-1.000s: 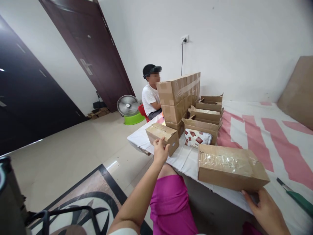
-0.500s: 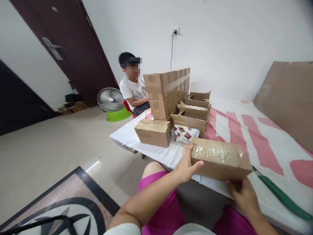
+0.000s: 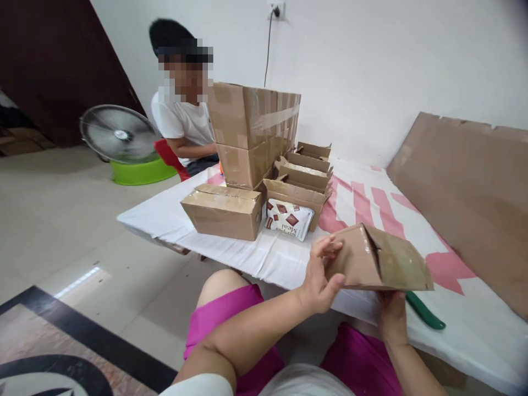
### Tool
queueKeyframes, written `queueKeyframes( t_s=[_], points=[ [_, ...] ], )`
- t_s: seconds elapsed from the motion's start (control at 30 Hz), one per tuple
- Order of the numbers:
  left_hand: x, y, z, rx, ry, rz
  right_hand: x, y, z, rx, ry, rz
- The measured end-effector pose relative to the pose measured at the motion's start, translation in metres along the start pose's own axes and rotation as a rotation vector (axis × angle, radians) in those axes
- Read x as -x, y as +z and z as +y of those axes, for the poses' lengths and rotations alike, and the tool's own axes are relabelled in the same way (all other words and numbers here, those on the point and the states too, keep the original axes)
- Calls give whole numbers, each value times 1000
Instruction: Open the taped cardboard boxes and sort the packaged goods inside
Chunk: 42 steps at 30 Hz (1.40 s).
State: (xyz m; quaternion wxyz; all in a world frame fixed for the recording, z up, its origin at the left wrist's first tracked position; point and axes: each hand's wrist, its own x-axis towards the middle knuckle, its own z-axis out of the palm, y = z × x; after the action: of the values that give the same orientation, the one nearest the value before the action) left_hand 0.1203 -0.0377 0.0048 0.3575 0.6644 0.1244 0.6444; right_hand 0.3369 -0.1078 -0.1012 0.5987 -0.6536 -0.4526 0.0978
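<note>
Both my hands hold a taped cardboard box [image 3: 377,258] lifted and tilted above the near edge of the white-covered table [image 3: 173,220]. My left hand [image 3: 319,275] grips its left end with fingers curled around it. From underneath, my right hand [image 3: 390,313] supports the box, its fingers mostly hidden. A closed brown box [image 3: 223,210] sits to the left on the table. Beside that box lies a white snack packet [image 3: 287,218] with brown squares.
A stack of taped boxes [image 3: 251,132] and several open boxes [image 3: 303,176] stand behind. Another person in a white shirt [image 3: 183,121] sits beyond the table by a fan [image 3: 117,132]. A cardboard sheet [image 3: 466,187] leans at right. A green-handled tool [image 3: 424,314] lies under the box.
My left hand left the far closed box and came to the near box. Both hands lifted that box off the table and tilted it. The view swung right and closer.
</note>
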Motion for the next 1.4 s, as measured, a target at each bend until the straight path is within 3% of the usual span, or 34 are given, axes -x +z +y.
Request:
queueKeyframes(
  t_s=[0.07,0.2,0.27,0.33,0.4,0.5,0.67,0.87,1.0,1.1,1.17,1.23,1.4],
  points=[
    [1,-11,-17,-56,-47,68,2,2,1,82,10,61],
    [-5,-37,-51,-155,-260,31,7,6,-1,175,-7,14],
    [-8,-45,-63,-103,-414,71,11,8,-7,227,-115,-8],
    [-11,-50,-69,-24,-530,161,16,8,-16,287,-312,-34],
    [-14,-53,-70,82,-579,245,20,7,-27,307,-492,-65],
    [-21,-54,-67,259,-584,305,23,5,-39,282,-596,-78],
    [-28,-51,-62,253,-610,305,23,6,-37,218,-560,-50],
    [-15,-39,-55,-31,-524,85,23,7,-22,149,-360,116],
    [-15,-37,-52,-113,-491,-10,22,8,-23,112,-280,110],
    [-17,-42,-52,-146,-479,-56,18,5,-22,44,-133,91],
    [-16,-46,-53,-189,-456,-89,8,-4,-18,22,-55,48],
    [-15,-50,-53,-201,-442,-127,-6,-21,-12,102,-69,-29],
    [-17,-54,-50,-110,-391,-175,-37,-81,14,721,-187,-99]
  ],
)
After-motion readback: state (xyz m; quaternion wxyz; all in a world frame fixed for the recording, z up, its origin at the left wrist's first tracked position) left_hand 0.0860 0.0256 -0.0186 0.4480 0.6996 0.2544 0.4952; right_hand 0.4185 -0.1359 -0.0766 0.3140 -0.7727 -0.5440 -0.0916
